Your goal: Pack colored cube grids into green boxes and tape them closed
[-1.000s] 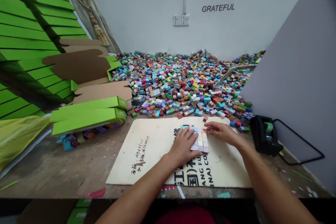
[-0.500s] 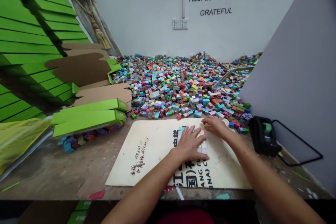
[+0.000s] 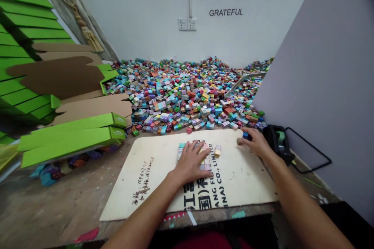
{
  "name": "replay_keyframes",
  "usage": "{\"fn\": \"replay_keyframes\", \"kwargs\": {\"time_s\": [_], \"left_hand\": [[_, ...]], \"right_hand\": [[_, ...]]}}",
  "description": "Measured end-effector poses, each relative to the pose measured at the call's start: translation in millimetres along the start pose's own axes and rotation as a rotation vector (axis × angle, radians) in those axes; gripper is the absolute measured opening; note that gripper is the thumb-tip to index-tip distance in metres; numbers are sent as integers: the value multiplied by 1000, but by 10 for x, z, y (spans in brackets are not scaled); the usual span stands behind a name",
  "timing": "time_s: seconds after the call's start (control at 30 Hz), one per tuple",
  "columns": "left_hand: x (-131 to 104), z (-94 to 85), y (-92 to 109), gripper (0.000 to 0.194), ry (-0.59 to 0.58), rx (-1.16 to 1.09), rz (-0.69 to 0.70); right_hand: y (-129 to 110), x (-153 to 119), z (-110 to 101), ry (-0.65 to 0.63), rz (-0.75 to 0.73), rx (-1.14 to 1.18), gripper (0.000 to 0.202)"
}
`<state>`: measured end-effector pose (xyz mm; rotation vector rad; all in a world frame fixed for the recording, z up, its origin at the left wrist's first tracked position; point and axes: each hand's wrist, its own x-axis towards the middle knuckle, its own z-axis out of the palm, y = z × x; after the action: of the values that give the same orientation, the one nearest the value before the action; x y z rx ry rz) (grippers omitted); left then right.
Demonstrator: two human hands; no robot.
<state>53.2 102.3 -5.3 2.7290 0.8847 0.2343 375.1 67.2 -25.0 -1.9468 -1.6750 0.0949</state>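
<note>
My left hand (image 3: 191,163) lies flat with its fingers spread over a patch of small pastel blocks (image 3: 207,163) set close together on a cream card sheet (image 3: 163,148). Part of that patch is hidden under the palm. Just right of it, a separate pair of small blocks (image 3: 217,151), one pinkish and one yellowish, rests on the card. Near the card's far right corner my right hand (image 3: 255,142) has its fingers closed around a blue block (image 3: 245,135). A tan block (image 3: 240,141) is at its fingertips; whether it is gripped too is unclear.
A broad heap of colourful blocks (image 3: 181,97) spreads back to the wall. Green boxes (image 3: 73,136) and an open brown box (image 3: 58,78) stand at left. A black tape dispenser (image 3: 279,144) sits beside my right hand, near a grey panel (image 3: 315,70).
My right hand has moved right, away from the block patch, and now has a blue block at its fingers. A pair of blocks shows beside the patch. The camera view has shifted right.
</note>
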Motion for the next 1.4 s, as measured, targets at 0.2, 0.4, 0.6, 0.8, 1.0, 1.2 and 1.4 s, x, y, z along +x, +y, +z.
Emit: {"fn": "replay_keyframes", "kwargs": {"time_s": [0.2, 0.4, 0.6, 0.8, 1.0, 1.2, 1.4], "left_hand": [[-10, 23, -5, 84, -12, 15, -10], [-12, 33, -12, 83, -28, 36, -7], [-24, 84, -28, 87, -2, 60, 0], [-26, 118, -49, 94, 7, 53, 7], [-24, 129, -46, 95, 13, 48, 7], [-21, 129, -40, 97, 30, 41, 8], [-24, 108, -22, 95, 35, 40, 16]], "right_hand": [[-90, 36, 113, -138, -151, 129, 22], [-532, 104, 391, -129, -180, 304, 22], [-764, 122, 437, -305, -227, 443, 19], [-692, -83, 267, -418, 4, 635, 65], [-898, -211, 339, -428, -184, 401, 71], [-1009, -270, 320, -609, -308, 594, 85], [-1061, -303, 265, -630, -246, 685, 85]]}}
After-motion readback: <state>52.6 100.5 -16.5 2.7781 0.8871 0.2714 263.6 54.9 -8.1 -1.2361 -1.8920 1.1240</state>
